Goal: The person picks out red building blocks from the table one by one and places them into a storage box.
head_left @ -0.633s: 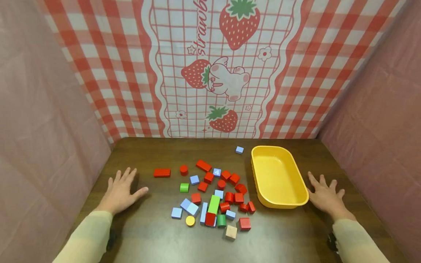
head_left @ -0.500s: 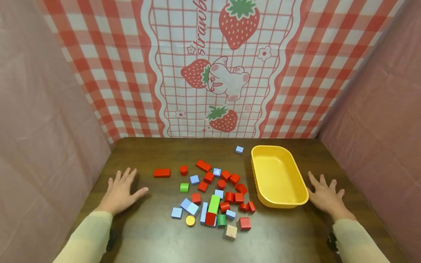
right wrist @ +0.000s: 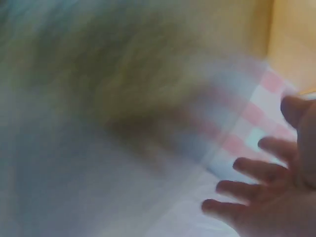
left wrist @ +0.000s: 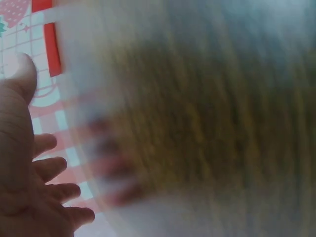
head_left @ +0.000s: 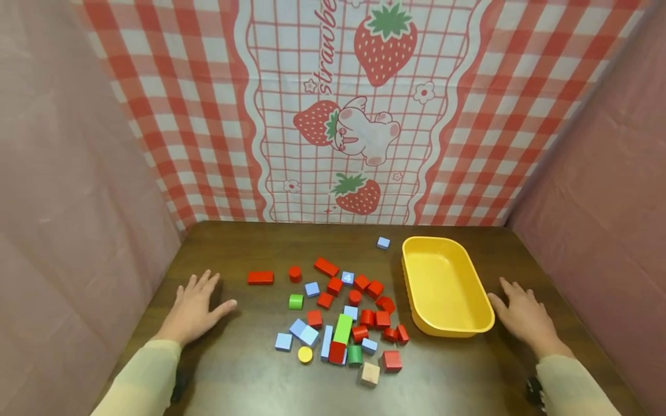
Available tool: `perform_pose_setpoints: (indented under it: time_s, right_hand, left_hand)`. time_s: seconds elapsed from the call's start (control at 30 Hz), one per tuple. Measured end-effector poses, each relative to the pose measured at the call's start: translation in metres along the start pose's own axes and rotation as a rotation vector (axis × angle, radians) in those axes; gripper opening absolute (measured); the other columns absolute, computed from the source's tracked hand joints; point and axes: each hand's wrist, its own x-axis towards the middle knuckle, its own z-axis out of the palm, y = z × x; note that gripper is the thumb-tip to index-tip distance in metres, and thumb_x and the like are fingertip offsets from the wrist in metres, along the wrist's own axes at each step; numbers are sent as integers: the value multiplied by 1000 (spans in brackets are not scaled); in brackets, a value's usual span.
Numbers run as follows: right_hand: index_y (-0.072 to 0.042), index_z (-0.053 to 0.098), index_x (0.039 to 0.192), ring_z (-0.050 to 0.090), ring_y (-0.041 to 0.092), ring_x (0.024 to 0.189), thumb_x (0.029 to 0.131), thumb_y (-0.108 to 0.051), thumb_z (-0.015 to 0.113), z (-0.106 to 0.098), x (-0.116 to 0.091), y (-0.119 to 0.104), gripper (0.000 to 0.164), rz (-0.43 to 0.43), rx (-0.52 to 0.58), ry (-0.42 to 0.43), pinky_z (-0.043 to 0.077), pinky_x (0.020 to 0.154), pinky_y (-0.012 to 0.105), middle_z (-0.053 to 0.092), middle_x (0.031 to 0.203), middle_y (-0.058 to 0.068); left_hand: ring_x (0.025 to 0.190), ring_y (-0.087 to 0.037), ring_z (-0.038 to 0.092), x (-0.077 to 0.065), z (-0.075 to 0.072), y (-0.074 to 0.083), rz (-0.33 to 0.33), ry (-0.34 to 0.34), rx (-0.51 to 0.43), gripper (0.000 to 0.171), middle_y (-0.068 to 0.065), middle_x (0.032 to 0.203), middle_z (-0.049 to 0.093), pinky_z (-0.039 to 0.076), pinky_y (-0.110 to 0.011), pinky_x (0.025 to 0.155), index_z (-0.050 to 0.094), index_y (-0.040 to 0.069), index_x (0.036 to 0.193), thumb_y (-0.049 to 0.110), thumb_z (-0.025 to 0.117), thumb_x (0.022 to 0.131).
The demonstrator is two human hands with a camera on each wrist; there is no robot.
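My left hand point(head_left: 193, 309) lies spread at the table's left side, holding nothing. Nearest to it is a red rectangular block point(head_left: 261, 278). At the right, my right hand point(head_left: 526, 316) has its fingers extended and nothing in its grasp; its thumb is close beside the yellow basin point(head_left: 448, 332), and I cannot tell whether they touch. Between the hands several toy blocks are scattered, among them a bright green block point(head_left: 342, 330), a red cylinder point(head_left: 295, 274), a yellow disc point(head_left: 305, 355) and a plain wooden cube point(head_left: 370, 374). Both wrist views show spread fingers, with much of the scene blurred.
A small blue block point(head_left: 383, 242) lies apart near the back edge, left of the basin. The dark wooden table point(head_left: 234, 381) meets a checked strawberry cloth point(head_left: 218, 144) behind. Pink curtains point(head_left: 598, 190) flank both sides.
My right hand has lifted or turned slightly, its fingers now closer together. The head view has shifted a little, so everything appears lower and to the right. Left hand and blocks stay put.
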Motion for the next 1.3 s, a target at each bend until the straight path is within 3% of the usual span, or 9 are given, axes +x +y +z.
perform_pose_setpoints:
  time_s: [0.13, 0.23, 0.4, 0.67, 0.8, 1.03, 1.13, 1.23, 1.3]
  right_hand:
    - [8, 52, 149, 48, 67, 132, 113, -45, 48, -8, -11, -31, 64, -94, 36, 199, 40, 102, 81, 51, 148, 43]
    - [2, 66, 138, 61, 59, 122, 108, -38, 62, -11, -29, -61, 50, -241, 78, 257, 48, 95, 74, 66, 136, 35]
    - [-11, 79, 121, 73, 37, 112, 93, -37, 83, 0, -58, -95, 38, -487, 28, 243, 56, 93, 62, 80, 118, 10]
    - [-21, 81, 105, 74, 14, 89, 85, -22, 89, 30, -76, -100, 22, -594, -105, 303, 61, 81, 42, 80, 98, -11]
    - [-24, 78, 98, 71, 3, 82, 84, -15, 89, 38, -78, -96, 20, -635, -81, 354, 60, 72, 33, 77, 91, -17]
    - [-28, 73, 95, 58, -9, 79, 87, -15, 85, 50, -86, -99, 19, -689, 29, 286, 52, 67, 23, 69, 87, -24]
    - [-28, 73, 97, 58, -10, 80, 88, -12, 84, 53, -91, -105, 21, -748, 73, 279, 49, 70, 16, 68, 88, -24]
    - [-28, 75, 100, 62, -8, 83, 90, -12, 83, 55, -96, -114, 21, -794, 104, 266, 50, 74, 13, 72, 90, -21]
    - [-29, 76, 103, 65, -7, 85, 92, -15, 82, 57, -100, -120, 18, -810, 115, 253, 52, 76, 13, 75, 93, -19]
  left_hand:
    - [141, -56, 52, -5, -2, 11, 45, 97, 11, 66, -31, 152, 57, 40, -72, 115, 60, -3, 146, 45, 71, 102]
    - [126, -47, 66, -9, -2, 27, 95, 149, 15, 49, -24, 135, 72, 52, -65, 105, 71, 1, 134, 37, 74, 101]
    - [114, -37, 73, -14, 4, 58, 193, 181, 42, 38, -13, 121, 78, 58, -58, 99, 77, 6, 123, 34, 79, 98]
    - [104, -21, 74, -28, 23, 114, 405, 192, 66, 33, -2, 113, 80, 60, -45, 94, 79, 12, 116, 34, 85, 92]
    - [106, -15, 72, -40, 34, 151, 537, 144, 58, 32, 3, 116, 79, 60, -42, 95, 78, 16, 118, 36, 83, 93]
    - [117, -8, 68, -56, 51, 217, 724, -66, 31, 39, 11, 131, 73, 58, -34, 101, 72, 22, 134, 42, 75, 100]
    - [116, -5, 68, -56, 62, 238, 803, -68, 47, 42, 11, 133, 71, 58, -27, 98, 71, 22, 135, 44, 75, 100]
    - [114, -3, 68, -56, 72, 256, 822, -92, 86, 45, 9, 133, 70, 58, -21, 94, 70, 20, 137, 46, 74, 100]
    - [111, -1, 68, -56, 78, 266, 774, -144, 118, 48, 9, 132, 69, 58, -19, 90, 69, 21, 139, 49, 74, 100]
